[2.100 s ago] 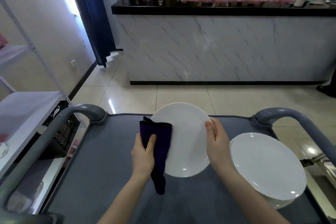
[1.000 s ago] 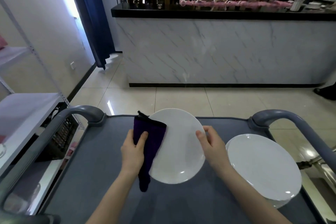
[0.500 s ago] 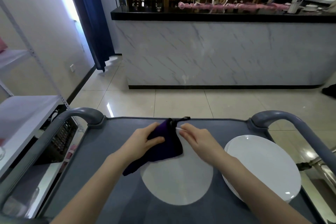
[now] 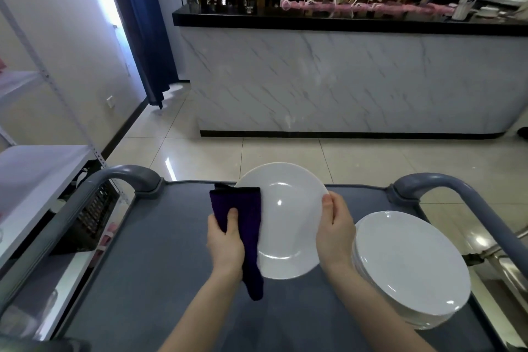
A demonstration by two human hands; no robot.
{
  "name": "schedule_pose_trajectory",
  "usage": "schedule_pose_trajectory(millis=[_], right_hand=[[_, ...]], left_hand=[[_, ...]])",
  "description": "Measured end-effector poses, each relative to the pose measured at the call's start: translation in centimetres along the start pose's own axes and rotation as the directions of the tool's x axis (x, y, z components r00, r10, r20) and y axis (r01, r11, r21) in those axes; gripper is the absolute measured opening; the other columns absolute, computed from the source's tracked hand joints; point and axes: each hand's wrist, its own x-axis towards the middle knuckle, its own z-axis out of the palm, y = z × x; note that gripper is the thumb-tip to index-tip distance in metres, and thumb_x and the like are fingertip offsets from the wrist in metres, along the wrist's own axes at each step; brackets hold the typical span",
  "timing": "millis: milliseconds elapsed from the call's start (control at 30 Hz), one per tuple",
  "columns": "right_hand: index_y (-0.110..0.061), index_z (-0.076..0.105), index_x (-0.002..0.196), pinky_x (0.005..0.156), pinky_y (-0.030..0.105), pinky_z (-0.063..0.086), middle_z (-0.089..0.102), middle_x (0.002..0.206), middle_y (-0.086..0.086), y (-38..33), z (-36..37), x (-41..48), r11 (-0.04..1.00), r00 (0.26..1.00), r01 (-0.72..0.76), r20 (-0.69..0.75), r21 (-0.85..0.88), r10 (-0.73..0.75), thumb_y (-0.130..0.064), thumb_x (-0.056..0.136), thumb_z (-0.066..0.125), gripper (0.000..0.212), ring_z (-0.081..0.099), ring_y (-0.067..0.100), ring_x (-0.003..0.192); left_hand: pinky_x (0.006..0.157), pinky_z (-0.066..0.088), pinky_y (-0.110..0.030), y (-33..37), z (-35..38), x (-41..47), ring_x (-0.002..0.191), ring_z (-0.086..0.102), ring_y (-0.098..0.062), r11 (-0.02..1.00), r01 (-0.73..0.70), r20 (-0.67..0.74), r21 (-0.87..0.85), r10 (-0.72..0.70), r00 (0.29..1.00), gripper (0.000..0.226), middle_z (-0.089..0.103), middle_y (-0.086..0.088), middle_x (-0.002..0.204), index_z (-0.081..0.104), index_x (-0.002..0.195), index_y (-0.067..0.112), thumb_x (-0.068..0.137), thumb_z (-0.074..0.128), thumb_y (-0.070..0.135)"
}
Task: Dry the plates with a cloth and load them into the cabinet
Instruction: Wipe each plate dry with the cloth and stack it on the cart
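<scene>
Head view: left hand (image 4: 225,243) grips fuzzy purple cloth (image 4: 243,217) on round glossy plate (image 4: 288,217), right hand (image 4: 334,231) clasping its rim.

Bare left hand (image 4: 225,243), right hand (image 4: 334,234), forearms (image 4: 371,303)

Underfoot, glossy beige tile floor (image 4: 285,157). Ahead, white marble-fronted bar counter with black top (image 4: 343,80). Left, dark blue curtain (image 4: 143,23).

The plate (image 4: 285,220) is covered along its left rim by the purple cloth (image 4: 243,214). Behind the plate, the fingers of the left grip (image 4: 225,246) and the right grip (image 4: 334,237) are hidden. Right of the plate, the lower plates in the stack (image 4: 408,266) are masked by the topmost, so their number cannot be told.
</scene>
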Motion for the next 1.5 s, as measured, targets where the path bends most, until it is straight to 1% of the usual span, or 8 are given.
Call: schedule_pose_trajectory(millis=[233, 467, 667, 767, 1000, 1200, 1333, 1500], right_hand=[[-0.028, 0.055, 0.086, 0.061, 0.016, 0.037, 0.058, 0.071, -0.01, -0.4, -2.7, 3.8, 0.959, 0.944, 0.232, 0.276, -0.163, -0.181, -0.031, 0.104, 0.046, 0.02, 0.051, 0.008, 0.066], [-0.025, 0.061, 0.093, 0.069, 0.029, 0.043, 0.066, 0.079, -0.009, -0.7, -1.3, 3.4, 0.889, 0.732, 0.399, 0.661, -0.224, -0.162, -0.031, 0.101, 0.052, 0.014, 0.06, 0.008, 0.075], [-0.023, 0.069, 0.1, 0.076, 0.026, 0.048, 0.072, 0.084, -0.001, 0.1, -1.5, 1.8, 0.96, 0.879, 0.24, 0.452, -0.146, -0.152, -0.031, 0.102, 0.051, 0.02, 0.064, 0.017, 0.082], [-0.026, 0.067, 0.096, 0.069, 0.008, 0.043, 0.07, 0.084, -0.014, 0.1, -1.4, 1.1, 0.993, 0.974, 0.1, 0.209, -0.058, -0.086, -0.026, 0.103, 0.049, 0.02, 0.061, 0.003, 0.082], [-0.029, 0.056, 0.097, 0.065, 0.01, 0.039, 0.064, 0.084, -0.017, 0.0, 0.9, -0.3, 0.991, 0.986, -0.094, -0.127, 0.094, 0.106, -0.028, 0.105, 0.04, 0.018, 0.058, 0.006, 0.081], [-0.035, 0.053, 0.091, 0.058, 0.009, 0.043, 0.067, 0.079, -0.014, -0.4, -1.8, 2.4, 0.997, 0.96, 0.027, 0.281, -0.078, -0.004, -0.04, 0.1, 0.049, 0.011, 0.061, 0.002, 0.074], [-0.049, 0.056, 0.109, 0.068, 0.004, 0.04, 0.066, 0.088, -0.024, -2.5, -2.2, 5.1, 0.948, 0.808, 0.254, 0.581, -0.19, -0.1, -0.054, 0.093, 0.052, 0.018, 0.058, -0.013, 0.085], [-0.036, 0.056, 0.096, 0.074, 0.037, 0.048, 0.065, 0.08, -0.003, -2.6, -1.0, 4.5, 0.882, 0.695, 0.421, 0.7, -0.21, -0.166, -0.052, 0.1, 0.042, 0.022, 0.06, 0.017, 0.079]], left_hand=[[0.058, 0.046, -0.009, 2.7, -2.1, 2.3, 0.076, 0.064, 0.003, 0.888, -0.374, 0.401, 0.268, 0.25, 0.881, 0.006, 0.069, 0.012, 0.083, 0.056, 0.096, 0.035, 0.096, 0.061, 0.032], [0.061, 0.047, -0.015, 5.4, -0.7, 3.6, 0.079, 0.063, 0.003, 0.642, -0.659, 0.78, 0.393, 0.147, 0.609, 0.018, 0.066, 0.024, 0.086, 0.052, 0.094, 0.052, 0.092, 0.063, 0.038], [0.054, 0.045, -0.014, 3.5, -1.0, 3.6, 0.071, 0.063, -0.001, 0.784, -0.481, 0.495, 0.394, 0.26, 0.829, 0.006, 0.068, 0.018, 0.081, 0.058, 0.091, 0.037, 0.092, 0.062, 0.041], [0.057, 0.045, -0.015, 2.2, -1.3, 3.1, 0.074, 0.065, -0.007, 0.906, -0.265, 0.283, 0.331, 0.172, 0.943, 0.011, 0.069, 0.012, 0.081, 0.061, 0.093, 0.031, 0.095, 0.059, 0.041], [0.066, 0.054, -0.035, 0.5, 0.2, 1.3, 0.08, 0.066, -0.019, 0.997, -0.002, 0.059, 0.077, -0.002, 0.998, 0.018, 0.069, -0.002, 0.091, 0.06, 0.097, 0.021, 0.096, 0.059, 0.039], [0.065, 0.051, -0.026, 3.0, -1.6, 2.7, 0.083, 0.066, -0.017, 0.952, -0.25, 0.134, 0.178, 0.228, 0.964, 0.01, 0.069, 0.005, 0.087, 0.061, 0.093, 0.025, 0.097, 0.059, 0.035], [0.058, 0.046, -0.013, 5.9, -2.2, 3.1, 0.075, 0.063, 0.0, 0.753, -0.559, 0.46, 0.347, 0.383, 0.801, 0.009, 0.066, 0.022, 0.082, 0.056, 0.092, 0.04, 0.095, 0.061, 0.034], [0.053, 0.044, -0.012, 6.5, -2.1, 3.3, 0.07, 0.062, 0.001, 0.713, -0.612, 0.623, 0.341, 0.316, 0.715, 0.015, 0.065, 0.023, 0.081, 0.057, 0.089, 0.04, 0.094, 0.064, 0.028]])
